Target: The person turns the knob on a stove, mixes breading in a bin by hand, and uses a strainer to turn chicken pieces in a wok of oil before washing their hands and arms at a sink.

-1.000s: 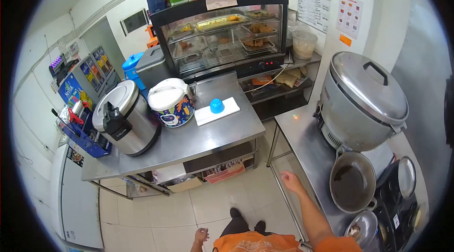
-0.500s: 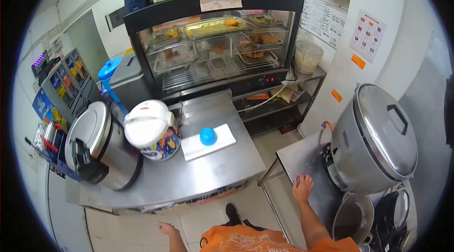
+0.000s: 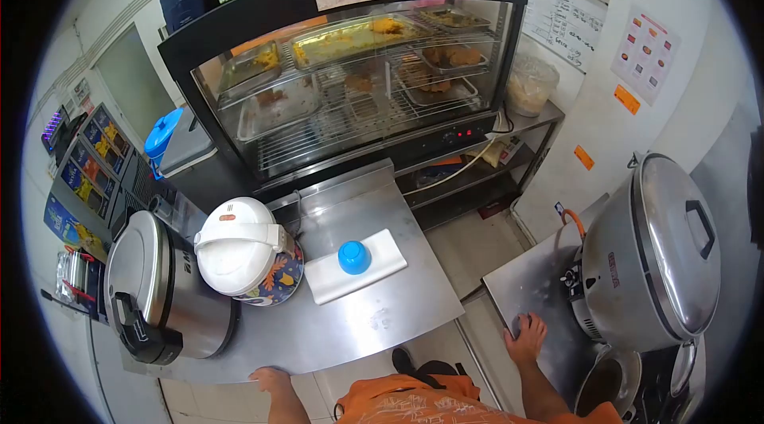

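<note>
My left hand (image 3: 272,379) is at the front edge of the steel counter (image 3: 318,336), its fingers stretched out over the rim with nothing in them. My right hand (image 3: 527,338) rests on the steel side table (image 3: 521,289), thumb and fingers apart. A dark patch shows between the fingers, seemingly the table top. On the counter, an upturned blue bowl (image 3: 354,257) sits on a folded white cloth (image 3: 382,265). Left of it stand a white-lidded rice cooker (image 3: 239,245) with a patterned body and a large steel urn-like cooker (image 3: 187,289).
A glass food warmer (image 3: 350,145) holding trays of food stands behind the counter. On the right table are a big lidded rice cooker (image 3: 625,265) and a metal pot (image 3: 609,384). Beyond the gap is a low shelf (image 3: 549,122). Drink dispensers (image 3: 87,169) line the left.
My left hand has come forward from the air to the counter's front edge. My right hand stays on the side table. The view has moved closer to the counter.
</note>
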Available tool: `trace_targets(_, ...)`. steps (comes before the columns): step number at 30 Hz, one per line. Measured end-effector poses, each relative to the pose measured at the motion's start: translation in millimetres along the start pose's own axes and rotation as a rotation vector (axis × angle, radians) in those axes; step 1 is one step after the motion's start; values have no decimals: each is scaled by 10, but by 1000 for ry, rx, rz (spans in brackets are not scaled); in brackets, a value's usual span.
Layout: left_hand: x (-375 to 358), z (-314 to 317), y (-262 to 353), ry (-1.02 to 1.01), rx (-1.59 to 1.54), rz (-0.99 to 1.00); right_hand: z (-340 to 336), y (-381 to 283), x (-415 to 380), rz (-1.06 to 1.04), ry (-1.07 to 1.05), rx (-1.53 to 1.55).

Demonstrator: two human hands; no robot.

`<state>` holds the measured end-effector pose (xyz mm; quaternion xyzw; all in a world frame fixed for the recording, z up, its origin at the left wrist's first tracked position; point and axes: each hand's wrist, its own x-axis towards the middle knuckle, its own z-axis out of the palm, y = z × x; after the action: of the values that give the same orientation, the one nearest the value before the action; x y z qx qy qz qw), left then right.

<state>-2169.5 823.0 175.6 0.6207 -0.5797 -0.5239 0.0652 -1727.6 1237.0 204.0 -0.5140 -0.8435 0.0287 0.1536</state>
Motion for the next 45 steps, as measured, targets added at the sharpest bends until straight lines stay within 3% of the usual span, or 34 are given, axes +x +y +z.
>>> trace_targets(12, 92, 158, 78, 90, 69, 15, 147, -11, 12, 12, 4, -35)
trace_targets(17, 519, 266, -103, 56, 166, 92, 160, -14, 13, 44, 11, -64)
trace_targets(19, 167, 182, 71, 65, 13, 38, 203, -30, -26, 64, 11, -56)
trace_targets(21, -37, 142, 206, 133, 99, 44, 201, -2, -16, 43, 26, -50)
trace_targets(24, 156, 212, 104, 168, 131, 58, 51, -137, -4, 55, -95, -360)
trace_targets(30, 173, 240, 109, 254, 187, 105, 236, 3, -26, -34, 107, -284)
trace_targets(42, 147, 211, 113, 265, 252, 75, 217, 14, -45, 70, -15, -312)
trace_targets(45, 253, 271, 94, 238, 216, 76, 119, -62, -33, -51, 122, -403)
